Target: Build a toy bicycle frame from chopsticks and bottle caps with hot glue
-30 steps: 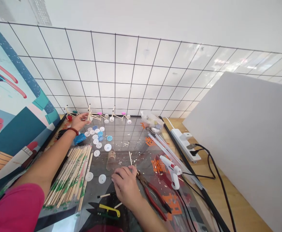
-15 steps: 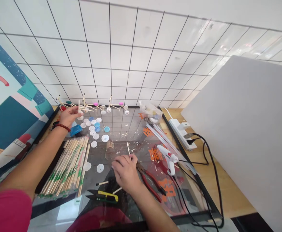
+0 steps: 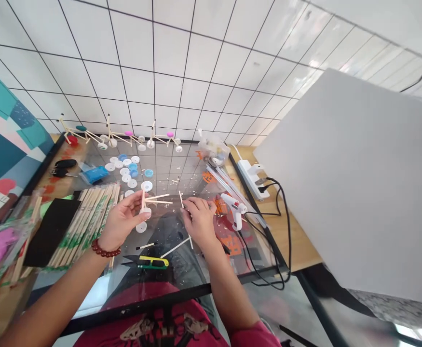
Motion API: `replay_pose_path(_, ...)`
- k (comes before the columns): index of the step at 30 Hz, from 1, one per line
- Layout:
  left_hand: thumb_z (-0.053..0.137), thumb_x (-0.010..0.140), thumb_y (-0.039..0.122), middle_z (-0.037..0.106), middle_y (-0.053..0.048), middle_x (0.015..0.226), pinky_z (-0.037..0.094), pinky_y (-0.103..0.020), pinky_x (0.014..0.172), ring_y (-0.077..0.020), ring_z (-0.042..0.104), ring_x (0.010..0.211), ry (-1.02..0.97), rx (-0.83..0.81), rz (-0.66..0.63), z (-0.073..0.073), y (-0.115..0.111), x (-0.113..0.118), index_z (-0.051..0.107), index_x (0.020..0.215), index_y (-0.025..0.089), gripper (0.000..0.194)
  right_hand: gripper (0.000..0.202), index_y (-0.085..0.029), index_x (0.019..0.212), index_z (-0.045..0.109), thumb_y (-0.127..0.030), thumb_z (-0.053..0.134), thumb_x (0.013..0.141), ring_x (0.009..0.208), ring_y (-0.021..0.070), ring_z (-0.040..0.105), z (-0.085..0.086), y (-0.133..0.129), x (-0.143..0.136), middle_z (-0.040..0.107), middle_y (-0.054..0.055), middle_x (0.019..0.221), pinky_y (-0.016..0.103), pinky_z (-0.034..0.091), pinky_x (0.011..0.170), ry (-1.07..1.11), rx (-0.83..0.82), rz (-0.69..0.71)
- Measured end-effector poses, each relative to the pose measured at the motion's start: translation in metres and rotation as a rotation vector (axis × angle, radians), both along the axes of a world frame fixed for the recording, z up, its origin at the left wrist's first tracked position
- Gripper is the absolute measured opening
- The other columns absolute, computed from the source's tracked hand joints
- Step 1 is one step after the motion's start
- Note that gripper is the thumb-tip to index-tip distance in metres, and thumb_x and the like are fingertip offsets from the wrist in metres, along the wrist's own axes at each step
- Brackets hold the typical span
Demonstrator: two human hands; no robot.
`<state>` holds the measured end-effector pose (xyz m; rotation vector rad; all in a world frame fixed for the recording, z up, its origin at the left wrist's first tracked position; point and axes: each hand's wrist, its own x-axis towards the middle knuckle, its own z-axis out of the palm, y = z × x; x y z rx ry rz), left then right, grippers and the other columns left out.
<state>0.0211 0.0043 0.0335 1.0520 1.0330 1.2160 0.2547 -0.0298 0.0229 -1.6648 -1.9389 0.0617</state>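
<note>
My left hand [image 3: 121, 220] holds a small stick-and-cap model [image 3: 148, 202], made of thin wooden sticks with white caps, just above the glass table [image 3: 174, 178]. My right hand [image 3: 198, 219] is beside it with a short wooden stick [image 3: 181, 199] pinched in its fingertips, the stick pointing up and left toward the model. A longer loose stick [image 3: 176, 246] lies under my right wrist. Yellow-handled snips [image 3: 148, 261] lie near the front edge. Red-handled pliers are mostly hidden under my right hand.
Several finished stick models [image 3: 124, 137] stand along the tiled wall. Loose white and blue caps [image 3: 127, 171] lie behind my hands, a bundle of wrapped chopsticks [image 3: 88, 221] to the left. A white glue gun [image 3: 234, 207], power strip [image 3: 252, 178] and cables lie right, beside a large white board [image 3: 355, 183].
My left hand came back from the far row of models to the middle, carrying one model. My right hand lifted off the table with a short stick. The view tilted down.
</note>
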Motion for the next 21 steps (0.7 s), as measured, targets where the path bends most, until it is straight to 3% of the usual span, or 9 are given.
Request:
replay_pose_path(4, 0.09, 0.057, 0.025, 0.074, -0.004, 0.095, 0.057, -0.035, 0.083, -0.0216, 0.068, 0.094, -0.116, -0.135, 0.048, -0.002, -0.008, 0.008, 0.074, 0.107, 0.023, 0.052, 0.022, -0.018, 0.111, 0.06, -0.028, 0.063, 0.091, 0.114, 0.0284, 0.057, 0.008, -0.044, 0.031, 0.064, 0.013, 0.124, 0.042, 0.034, 0.095, -0.111, -0.174, -0.142)
replay_pose_path(9, 0.087, 0.057, 0.022, 0.07, -0.001, 0.087, 0.057, -0.032, 0.08, -0.0169, 0.067, 0.083, -0.331, -0.324, 0.038, 0.007, -0.011, 0.012, 0.074, 0.097, 0.021, 0.042, 0.021, -0.018, 0.102, 0.059, -0.031, 0.067, 0.087, 0.101, 0.0303, 0.059, -0.003, -0.096, 0.057, 0.063, 0.013, 0.114, 0.041, 0.041, 0.083, -0.252, -0.349, -0.232)
replay_pose_path(14, 0.079, 0.051, 0.01, 0.059, 0.004, 0.076, 0.055, -0.026, 0.073, -0.0111, 0.059, 0.071, -0.37, -0.306, 0.082, 0.011, -0.011, 0.021, 0.074, 0.089, 0.021, 0.04, 0.004, -0.019, 0.091, 0.063, -0.021, 0.063, 0.088, 0.101, 0.0277, 0.057, -0.011, -0.099, 0.055, 0.06, 0.013, 0.115, 0.037, 0.042, 0.082, -0.3, -0.328, -0.119)
replay_pose_path(17, 0.073, 0.046, 0.008, 0.056, 0.003, 0.071, 0.055, -0.028, 0.071, -0.011, 0.056, 0.067, -0.412, -0.323, 0.09, 0.014, -0.014, 0.025, 0.074, 0.078, 0.02, 0.034, 0.006, -0.017, 0.088, 0.064, -0.02, 0.059, 0.088, 0.092, 0.0251, 0.057, -0.011, -0.091, 0.054, 0.059, 0.013, 0.108, 0.035, 0.042, 0.078, -0.25, -0.367, -0.139)
replay_pose_path(19, 0.075, 0.046, 0.01, 0.058, 0.003, 0.07, 0.055, -0.029, 0.067, -0.0121, 0.057, 0.066, -0.424, -0.382, 0.116, 0.016, -0.016, 0.026, 0.072, 0.072, 0.019, 0.028, 0.013, -0.017, 0.084, 0.063, -0.023, 0.054, 0.091, 0.082, 0.0215, 0.055, -0.012, -0.088, 0.057, 0.058, 0.01, 0.098, 0.033, 0.042, 0.073, -0.09, -0.402, -0.155)
replay_pose_path(21, 0.081, 0.048, 0.014, 0.059, 0.002, 0.07, 0.052, -0.027, 0.06, -0.0131, 0.059, 0.066, -0.396, -0.433, 0.148, 0.017, -0.018, 0.028, 0.069, 0.069, 0.019, 0.025, 0.026, -0.018, 0.074, 0.059, -0.033, 0.052, 0.094, 0.071, 0.0181, 0.052, -0.011, -0.088, 0.058, 0.056, 0.005, 0.081, 0.031, 0.041, 0.067, 0.215, -0.466, -0.143)
